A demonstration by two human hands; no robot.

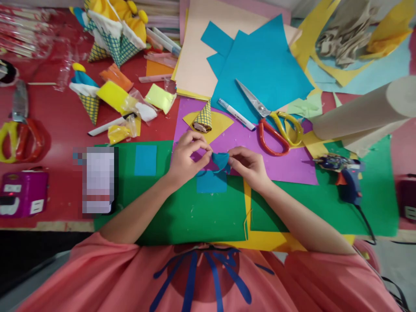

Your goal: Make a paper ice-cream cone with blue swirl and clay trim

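Note:
Between my two hands is a small blue paper piece [220, 161], curved along its lower edge. My left hand [189, 157] pinches its left end between thumb and fingertips. At the other end, the thumb and fingers of my right hand [248, 167] close on it. Just below lies a blue paper rectangle [211, 183] on the green sheet [195, 216]. Beyond my left hand, a small checked cone [204, 119] rests on a yellow paper fan shape [222, 125]. Another blue square [145, 160] lies to the left.
Red-and-yellow-handled scissors [271, 121] and a marker [236, 114] lie beyond my hands. A glue gun [352, 182] and paper roll [364, 108] are at right. At left are a phone [99, 180], more scissors [20, 125] and finished cones [117, 37].

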